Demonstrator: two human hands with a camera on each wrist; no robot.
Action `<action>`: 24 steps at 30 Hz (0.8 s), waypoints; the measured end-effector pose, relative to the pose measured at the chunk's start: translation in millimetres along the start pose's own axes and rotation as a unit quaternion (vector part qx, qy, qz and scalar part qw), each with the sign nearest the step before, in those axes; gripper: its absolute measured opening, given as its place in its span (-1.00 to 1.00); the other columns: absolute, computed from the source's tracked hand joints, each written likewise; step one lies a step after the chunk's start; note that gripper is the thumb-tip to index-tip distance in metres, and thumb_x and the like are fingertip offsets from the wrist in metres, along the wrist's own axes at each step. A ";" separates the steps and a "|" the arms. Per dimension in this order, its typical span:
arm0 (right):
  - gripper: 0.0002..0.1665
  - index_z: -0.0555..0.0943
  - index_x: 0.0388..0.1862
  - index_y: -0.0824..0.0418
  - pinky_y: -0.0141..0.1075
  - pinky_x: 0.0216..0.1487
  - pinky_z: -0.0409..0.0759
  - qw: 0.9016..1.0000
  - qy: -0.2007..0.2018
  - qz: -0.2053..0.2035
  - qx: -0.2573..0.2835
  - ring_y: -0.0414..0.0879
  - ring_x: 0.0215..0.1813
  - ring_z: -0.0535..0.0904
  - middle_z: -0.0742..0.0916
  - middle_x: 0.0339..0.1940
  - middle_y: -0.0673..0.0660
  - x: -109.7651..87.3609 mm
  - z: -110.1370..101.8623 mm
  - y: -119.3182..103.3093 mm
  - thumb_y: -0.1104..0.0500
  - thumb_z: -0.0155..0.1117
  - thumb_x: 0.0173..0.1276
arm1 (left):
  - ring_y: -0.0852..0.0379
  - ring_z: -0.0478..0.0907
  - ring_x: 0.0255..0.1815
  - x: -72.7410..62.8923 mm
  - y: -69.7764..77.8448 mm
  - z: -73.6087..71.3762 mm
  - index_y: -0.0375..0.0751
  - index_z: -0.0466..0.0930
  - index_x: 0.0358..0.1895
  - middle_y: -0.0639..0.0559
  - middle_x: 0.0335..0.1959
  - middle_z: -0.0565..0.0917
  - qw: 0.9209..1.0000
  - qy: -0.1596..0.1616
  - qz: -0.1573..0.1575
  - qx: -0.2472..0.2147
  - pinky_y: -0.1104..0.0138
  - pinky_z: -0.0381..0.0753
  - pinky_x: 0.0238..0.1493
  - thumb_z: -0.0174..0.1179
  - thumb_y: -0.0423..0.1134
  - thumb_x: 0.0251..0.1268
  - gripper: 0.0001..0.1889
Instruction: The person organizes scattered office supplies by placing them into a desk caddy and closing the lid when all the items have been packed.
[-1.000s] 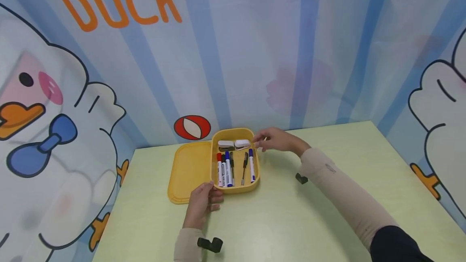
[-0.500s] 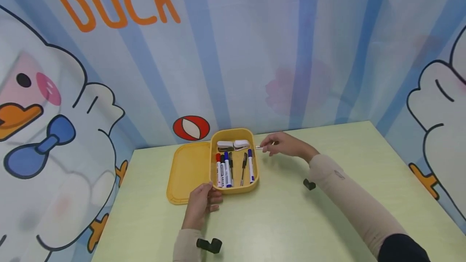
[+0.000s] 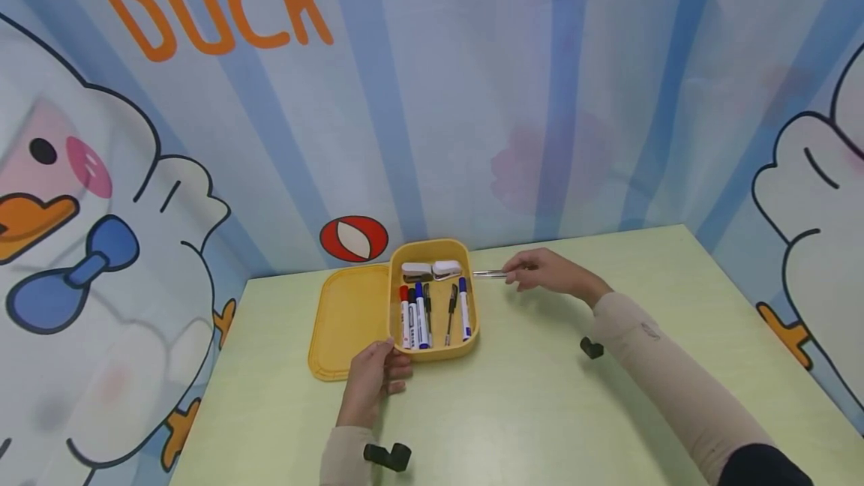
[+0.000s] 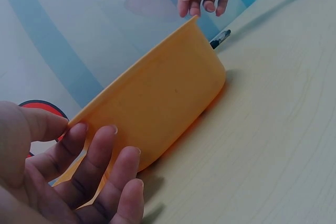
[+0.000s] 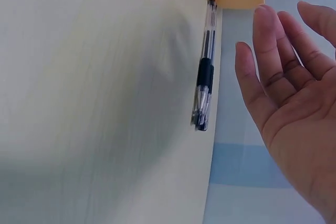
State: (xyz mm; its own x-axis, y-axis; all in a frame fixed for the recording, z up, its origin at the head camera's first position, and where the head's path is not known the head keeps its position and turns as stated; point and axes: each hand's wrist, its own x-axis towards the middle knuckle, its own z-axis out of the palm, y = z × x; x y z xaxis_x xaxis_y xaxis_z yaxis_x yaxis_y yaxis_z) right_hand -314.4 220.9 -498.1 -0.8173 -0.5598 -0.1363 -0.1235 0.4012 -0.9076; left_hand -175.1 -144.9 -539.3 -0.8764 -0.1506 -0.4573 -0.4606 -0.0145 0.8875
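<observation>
Clear pens [image 5: 205, 72] more visible than before | right hand [image 3: 550, 270] farther right, relaxed, apparently empty | left hand [image 3: 370, 381] pinches yellow box [image 3: 442, 355]

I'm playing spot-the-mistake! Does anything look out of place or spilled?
Maybe: at least one pen lies on the table outside the box, while other pens and markers are inside. Nothing looks spilled.

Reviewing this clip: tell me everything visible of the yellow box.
The yellow box looks plastic, with smooth walls, rounded corners and an open top. It sits upright on the table, holding markers, pens and two white items. The left hand pinches its rim at the near-left corner.
</observation>
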 end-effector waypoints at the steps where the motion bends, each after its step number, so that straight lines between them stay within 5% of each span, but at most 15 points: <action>1: -0.58 0.54 0.28 0.34 0.15 0.26 0.53 1.000 0.003 0.002 0.005 0.33 0.22 0.60 0.69 0.16 0.28 -1.5 -1.4 1.9 0.12 0.10 0.60 | 0.07 0.70 -0.26 -0.1 0.2 0.1 -0.21 0.63 -0.06 -0.05 -0.22 0.76 1.000 0.000 0.000 0.000 0.28 0.65 -0.32 0.00 0.04 0.60 -0.62; 24: -0.53 0.47 0.30 0.45 0.11 0.25 0.56 0.996 0.069 0.006 0.049 0.36 0.19 0.61 0.65 0.18 0.44 -24.8 -29.7 45.7 0.13 0.08 0.62 | 0.08 0.70 -0.28 -1.4 -1.2 0.3 -0.22 0.63 -0.08 -0.05 -0.25 0.75 1.000 -0.001 0.006 -0.001 0.27 0.65 -0.32 -0.01 0.02 0.60 -0.63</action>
State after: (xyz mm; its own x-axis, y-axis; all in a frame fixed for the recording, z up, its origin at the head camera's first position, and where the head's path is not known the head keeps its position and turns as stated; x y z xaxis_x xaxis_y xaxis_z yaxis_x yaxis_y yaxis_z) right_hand -316.5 274.6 -524.4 -0.8890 -0.4472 -0.0981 -0.0623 0.3303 -0.9418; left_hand -173.3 -144.4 -539.7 -0.8819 -0.1483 -0.4476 -0.4506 -0.0143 0.8926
